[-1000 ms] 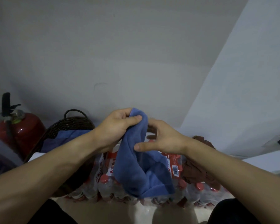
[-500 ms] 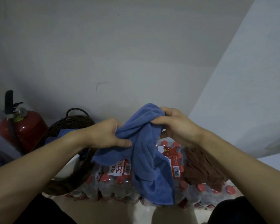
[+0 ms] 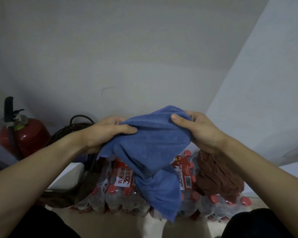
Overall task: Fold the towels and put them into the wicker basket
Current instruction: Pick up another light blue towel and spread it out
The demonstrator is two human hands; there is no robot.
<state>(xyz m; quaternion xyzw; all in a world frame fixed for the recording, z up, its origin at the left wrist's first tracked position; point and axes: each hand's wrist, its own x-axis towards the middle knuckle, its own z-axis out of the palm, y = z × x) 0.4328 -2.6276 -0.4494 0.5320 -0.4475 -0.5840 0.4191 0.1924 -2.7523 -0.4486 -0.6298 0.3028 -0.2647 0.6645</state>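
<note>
Your left hand point(image 3: 103, 133) grips the blue towel point(image 3: 151, 148) at its left upper edge, thumb laid flat across the front of the cloth and the other fingers curled behind it; your right hand point(image 3: 201, 131) pinches the towel's right upper corner, thumb on top, fingers wrapped under the fabric. Between your two hands the towel is bunched and held up in the air, and its lower part hangs down in a twisted fold over the shrink-wrapped pack of water bottles point(image 3: 120, 194) just in front of you. The bottles have red caps, and the red and white labels carry Chinese characters that read 农夫山泉, with a large "30" beneath them; on the right of the hanging cloth, another label shows a barcode, its small print too fine to read. A crumpled brown towel point(image 3: 218, 177) lies on top of the pack to the right, just under your right wrist. The dark wicker basket point(image 3: 86, 179) stands to the left of the pack, touching it, partly hidden behind your left forearm, its loop handle rising by the wall. A red fire extinguisher point(image 3: 26, 134) stands further left against the wall, well apart from the towel.
</note>
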